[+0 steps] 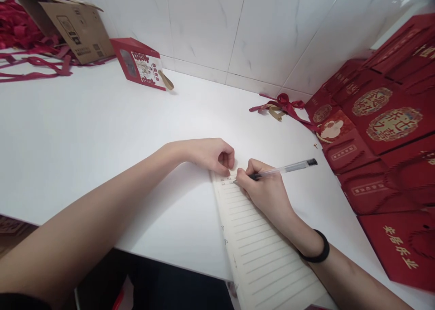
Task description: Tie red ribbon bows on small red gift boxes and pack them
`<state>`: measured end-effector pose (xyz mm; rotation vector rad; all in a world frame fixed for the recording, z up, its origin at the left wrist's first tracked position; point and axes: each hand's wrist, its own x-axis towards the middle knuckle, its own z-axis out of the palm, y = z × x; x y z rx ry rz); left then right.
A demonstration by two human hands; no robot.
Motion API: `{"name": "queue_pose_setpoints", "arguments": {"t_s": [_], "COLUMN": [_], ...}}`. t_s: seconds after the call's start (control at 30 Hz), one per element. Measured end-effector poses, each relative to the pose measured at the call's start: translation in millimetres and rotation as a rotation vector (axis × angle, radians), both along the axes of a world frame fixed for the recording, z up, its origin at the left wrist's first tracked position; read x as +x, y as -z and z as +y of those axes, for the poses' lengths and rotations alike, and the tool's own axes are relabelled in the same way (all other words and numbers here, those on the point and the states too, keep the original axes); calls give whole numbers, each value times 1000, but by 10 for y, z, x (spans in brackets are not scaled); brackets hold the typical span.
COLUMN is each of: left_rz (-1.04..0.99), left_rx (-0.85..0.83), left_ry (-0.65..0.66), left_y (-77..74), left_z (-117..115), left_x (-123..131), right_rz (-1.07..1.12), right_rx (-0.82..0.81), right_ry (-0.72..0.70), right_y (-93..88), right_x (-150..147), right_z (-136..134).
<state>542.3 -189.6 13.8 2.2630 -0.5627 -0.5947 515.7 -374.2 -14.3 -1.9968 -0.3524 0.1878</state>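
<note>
A lined notebook (261,255) lies on the white table, its lower part reaching past the front edge. A few small handwritten marks show on its top lines. My right hand (267,190) is closed round a clear pen (288,168) with a black end, its tip on the page near the top. A black band circles that wrist. My left hand (214,156) rests at the notebook's upper left corner, fingers curled with thumb and fingertips near the page's top edge. Nothing shows inside its curl, and its fingers stay a little apart.
Red gift bags (377,115) stand stacked along the right side. Red ribbon (288,104) lies by the tiled wall. A red box with a window (141,65) stands at the back left, beside a cardboard box (78,31) and a heap of red ribbons (16,26).
</note>
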Motion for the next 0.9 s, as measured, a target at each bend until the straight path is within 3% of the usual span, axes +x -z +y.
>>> {"name": "queue_pose_setpoints", "arguments": {"t_s": [0.07, 0.17, 0.27, 0.33, 0.4, 0.47, 0.63, 0.77, 0.9], "left_rz": [1, -61, -141, -160, -207, -305, -224, -310, -426], "left_rx": [-15, -66, -158, -259, -358, -377, -361, -88, 163], "left_ry": [-5, -65, -244, -403, -508, -529, -387, -663, -892], "left_y": [-1, 37, 122, 170, 181, 152, 89, 187, 262], "left_z": [2, 10, 27, 51, 87, 125, 170, 261, 553], "left_x": [2, 22, 62, 91, 110, 108, 16, 19, 147], "right_rz": [57, 213, 299, 303, 292, 282, 319, 301, 283], "right_rx": [63, 313, 548, 619, 639, 623, 496, 436, 410], "right_ry": [20, 111, 165, 179, 199, 225, 258, 242, 240], "right_y": [-13, -43, -70, -67, -38, 5, 37, -22, -33], "right_x": [5, 53, 147, 224, 304, 376, 427, 361, 334], "right_z": [-7, -38, -101, -154, -201, -227, -198, -166, -154]}}
